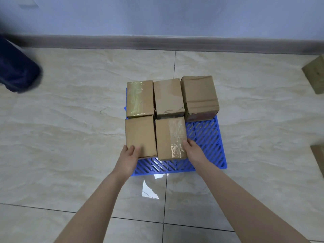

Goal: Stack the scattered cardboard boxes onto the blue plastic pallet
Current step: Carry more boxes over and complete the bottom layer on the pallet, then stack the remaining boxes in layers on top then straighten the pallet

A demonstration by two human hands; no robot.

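We note left hand (130,151) gripping the near-left box (140,134), right hand (192,149) clasping the near-middle box (169,137), seemingly squaring both against the far row (168,97) on the pallet (206,137).

We count seven cardboard boxes in all. Five of them stand on the one blue pallet (205,137). Three are in the back row: the back left box (140,99), the back middle box (168,97) and the back right box (199,95). Two are in the front row: the front left box (140,134) and the front right box (169,137). Two more boxes lie on the floor at the right border, the upper floor box (314,75) and the lower floor box (318,156), both only partly in view. We see two hands, the left hand (128,157) and the right hand (192,150). One dark blue object (17,71), blurred, is at the left border.
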